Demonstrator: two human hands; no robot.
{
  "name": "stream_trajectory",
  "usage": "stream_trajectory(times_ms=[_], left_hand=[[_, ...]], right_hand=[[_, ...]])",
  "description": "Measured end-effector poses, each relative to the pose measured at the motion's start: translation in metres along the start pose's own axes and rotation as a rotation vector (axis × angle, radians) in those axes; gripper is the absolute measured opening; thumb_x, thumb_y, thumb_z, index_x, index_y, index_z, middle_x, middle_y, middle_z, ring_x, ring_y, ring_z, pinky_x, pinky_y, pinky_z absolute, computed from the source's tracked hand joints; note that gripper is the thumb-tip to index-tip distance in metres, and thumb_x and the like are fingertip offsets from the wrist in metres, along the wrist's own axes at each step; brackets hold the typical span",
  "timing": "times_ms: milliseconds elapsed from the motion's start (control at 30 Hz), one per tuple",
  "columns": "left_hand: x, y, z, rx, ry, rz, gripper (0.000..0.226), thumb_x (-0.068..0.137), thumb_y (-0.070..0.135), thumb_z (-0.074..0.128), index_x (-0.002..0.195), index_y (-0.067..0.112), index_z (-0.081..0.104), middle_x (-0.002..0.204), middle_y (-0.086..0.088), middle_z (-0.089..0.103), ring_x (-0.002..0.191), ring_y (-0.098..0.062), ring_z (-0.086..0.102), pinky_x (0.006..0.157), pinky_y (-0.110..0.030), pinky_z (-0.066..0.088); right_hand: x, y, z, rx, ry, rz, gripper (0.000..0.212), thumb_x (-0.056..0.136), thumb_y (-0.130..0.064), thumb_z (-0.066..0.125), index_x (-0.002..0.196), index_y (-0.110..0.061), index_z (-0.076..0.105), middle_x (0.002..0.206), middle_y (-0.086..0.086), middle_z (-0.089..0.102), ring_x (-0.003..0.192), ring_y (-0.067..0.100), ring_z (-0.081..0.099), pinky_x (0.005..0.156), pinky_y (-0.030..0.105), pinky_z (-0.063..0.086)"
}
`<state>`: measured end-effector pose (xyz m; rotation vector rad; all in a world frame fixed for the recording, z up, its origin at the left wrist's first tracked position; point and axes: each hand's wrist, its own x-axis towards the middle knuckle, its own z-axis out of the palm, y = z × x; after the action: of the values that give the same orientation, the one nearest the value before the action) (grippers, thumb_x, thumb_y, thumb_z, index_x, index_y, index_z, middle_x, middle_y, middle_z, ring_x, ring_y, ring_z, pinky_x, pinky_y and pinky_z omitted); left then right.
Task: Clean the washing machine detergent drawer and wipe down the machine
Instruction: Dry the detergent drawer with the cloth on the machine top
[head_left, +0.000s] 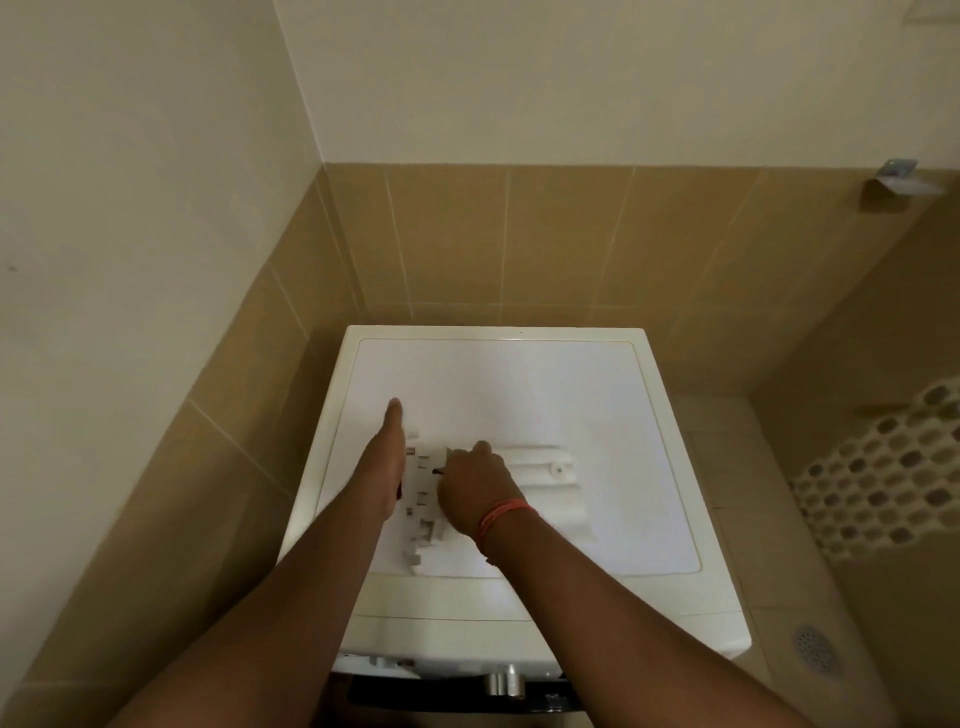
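White plastic drawer (540, 470) (atop the washing machine (519, 395)) could slide off: left hand (387, 467) flat, right hand (475, 486) curled, grip unclear.

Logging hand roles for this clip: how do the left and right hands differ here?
The left hand lies straight-fingered, edge-on against the detergent drawer; the right hand is curled on top of it. The right wrist wears an orange band; the left is bare. Both are over the washing machine top.
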<state>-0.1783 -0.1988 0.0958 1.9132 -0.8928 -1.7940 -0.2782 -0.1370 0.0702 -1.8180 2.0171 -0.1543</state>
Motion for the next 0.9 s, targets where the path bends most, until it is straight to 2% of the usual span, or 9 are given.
stream_trajectory(times_ms=[67,200,300,400,467,667,767,833,900], left_hand=[[-0.003,0.009,0.010,0.144,0.021,0.060,0.078,0.095,0.070,0.025,0.149,0.014,0.037,0.154,-0.014,0.038,0.139,-0.033,0.039,0.114,-0.046,0.029],[0.002,0.009,0.016,0.374,0.128,0.173,0.065,0.104,0.052,0.022,0.148,0.007,0.035,0.153,-0.016,0.038,0.138,-0.033,0.039,0.112,-0.042,0.031],[0.015,-0.007,0.011,0.657,0.252,0.476,0.068,0.101,0.057,0.022,0.157,0.018,0.013,0.163,-0.012,0.015,0.149,-0.034,0.018,0.119,-0.047,0.020],[0.023,-0.020,0.007,1.149,0.364,0.894,0.076,0.094,0.065,-0.004,0.157,0.024,0.006,0.165,-0.007,0.000,0.152,-0.031,-0.002,0.120,-0.048,0.001],[0.024,-0.024,0.006,1.332,0.351,0.985,0.081,0.088,0.067,-0.018,0.157,0.028,0.001,0.165,-0.004,-0.007,0.151,-0.030,-0.010,0.121,-0.052,-0.002],[0.031,-0.022,0.007,1.287,0.331,0.926,0.091,0.082,0.074,-0.017,0.157,0.030,0.006,0.165,-0.001,-0.006,0.151,-0.029,-0.011,0.120,-0.055,-0.004],[0.031,-0.022,0.006,1.177,0.310,0.921,0.098,0.078,0.077,-0.019,0.157,0.028,0.011,0.165,0.000,-0.003,0.151,-0.027,-0.010,0.121,-0.054,-0.004],[0.030,-0.021,0.005,1.111,0.295,0.893,0.096,0.078,0.077,-0.015,0.157,0.028,0.012,0.165,0.001,-0.002,0.152,-0.025,-0.010,0.121,-0.054,-0.003],[0.028,-0.019,0.004,1.083,0.284,0.863,0.095,0.077,0.074,-0.013,0.157,0.029,0.013,0.165,0.001,-0.001,0.152,-0.025,-0.010,0.121,-0.055,-0.003]], right_hand=[[-0.001,0.001,0.008,-0.003,-0.001,-0.031,0.022,0.090,0.001,0.045,0.106,0.001,0.061,0.106,0.020,0.059,0.103,0.033,0.050,0.075,0.032,0.034],[-0.010,0.004,0.013,-0.012,0.092,-0.084,0.025,0.090,0.001,0.048,0.113,-0.002,0.058,0.105,0.017,0.057,0.100,0.033,0.048,0.075,0.031,0.037],[-0.021,0.008,0.015,-0.052,0.218,-0.091,0.025,0.089,-0.012,0.054,0.113,-0.008,0.061,0.102,0.012,0.055,0.091,0.031,0.052,0.073,0.037,0.045],[-0.033,0.021,0.019,-0.101,0.287,-0.146,0.029,0.085,-0.025,0.059,0.113,-0.022,0.064,0.099,0.001,0.059,0.088,0.026,0.057,0.069,0.038,0.047],[-0.043,0.039,0.018,-0.105,0.278,-0.176,0.031,0.085,-0.027,0.050,0.111,-0.028,0.068,0.102,-0.002,0.062,0.092,0.025,0.058,0.072,0.037,0.048],[-0.058,0.067,0.019,-0.079,0.326,0.016,0.032,0.080,-0.015,0.070,0.111,-0.022,0.069,0.113,0.005,0.061,0.102,0.029,0.058,0.082,0.037,0.050],[-0.044,0.035,0.022,0.048,0.328,-0.127,0.018,0.090,-0.016,0.053,0.097,-0.016,0.070,0.103,0.001,0.067,0.094,0.017,0.063,0.079,0.035,0.049],[-0.033,0.018,0.022,0.129,0.332,-0.188,0.030,0.087,-0.018,0.043,0.097,-0.016,0.071,0.103,-0.001,0.069,0.093,0.014,0.063,0.081,0.030,0.051],[-0.024,0.022,0.024,0.112,0.320,-0.270,0.031,0.082,-0.014,0.051,0.104,-0.017,0.072,0.112,-0.002,0.068,0.100,0.017,0.062,0.089,0.030,0.051]])
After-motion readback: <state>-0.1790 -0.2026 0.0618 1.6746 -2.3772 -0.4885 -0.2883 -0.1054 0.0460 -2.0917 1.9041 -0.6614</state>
